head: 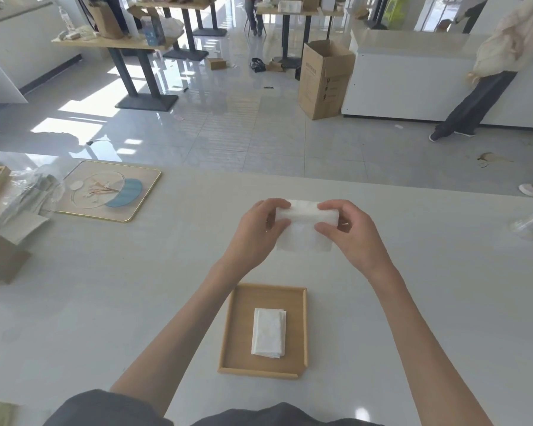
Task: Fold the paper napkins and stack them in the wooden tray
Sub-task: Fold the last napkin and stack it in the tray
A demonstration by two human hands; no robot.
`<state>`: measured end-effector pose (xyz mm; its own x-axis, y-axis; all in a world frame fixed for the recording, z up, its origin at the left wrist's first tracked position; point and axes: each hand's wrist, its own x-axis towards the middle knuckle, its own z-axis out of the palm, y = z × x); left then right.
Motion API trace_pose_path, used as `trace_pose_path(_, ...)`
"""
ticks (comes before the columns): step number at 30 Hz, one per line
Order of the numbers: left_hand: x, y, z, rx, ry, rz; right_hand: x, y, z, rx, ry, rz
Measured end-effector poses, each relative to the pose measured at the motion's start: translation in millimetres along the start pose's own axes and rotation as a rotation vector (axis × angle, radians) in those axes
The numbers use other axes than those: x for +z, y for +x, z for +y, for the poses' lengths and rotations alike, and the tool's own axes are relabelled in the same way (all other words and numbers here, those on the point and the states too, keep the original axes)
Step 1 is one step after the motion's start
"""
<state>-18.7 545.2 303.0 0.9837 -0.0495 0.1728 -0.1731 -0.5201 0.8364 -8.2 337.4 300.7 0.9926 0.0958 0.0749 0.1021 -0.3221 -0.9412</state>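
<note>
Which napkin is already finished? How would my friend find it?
Look at the big white table, then the wooden tray nearest the person. The folded napkin lies flat inside it, untouched. The other napkin is farther away, pinched between the left hand and right hand.

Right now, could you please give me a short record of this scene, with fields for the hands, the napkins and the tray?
left hand: pinches left end of the white paper napkin
right hand: pinches its right end
napkin state: partly folded, held above the white table
shallow rectangular wooden tray: on table, nearer the person than the hands
tray contents: small stack of folded white napkins
</note>
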Motion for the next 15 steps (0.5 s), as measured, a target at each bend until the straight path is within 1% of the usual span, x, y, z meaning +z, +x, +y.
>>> trace_pose_path(4, 0, -3, 0, 0.05, 0.164, -0.004, 6, 4, 3, -0.114, -0.159, 0.065)
trace_pose_path(6, 0, -4, 0, 0.065, 0.158, 0.025, 8, 5, 6, -0.154, -0.228, 0.081)
trace_pose_path(8, -3, -3, 0, 0.028, 0.094, 0.021, 7, 5, 5, -0.166, -0.24, 0.086)
trace_pose_path(10, -8, -2, 3, -0.05, -0.002, -0.021, 4, 3, 1, -0.138, -0.148, 0.055)
trace_pose_path(12, -13, -1, 5, -0.137, -0.147, -0.067, 3, 2, -5, -0.086, -0.032, 0.036)
trace_pose_path(15, -13, -5, 3, -0.202, -0.308, -0.073, 6, 1, -8, -0.021, 0.094, 0.021)
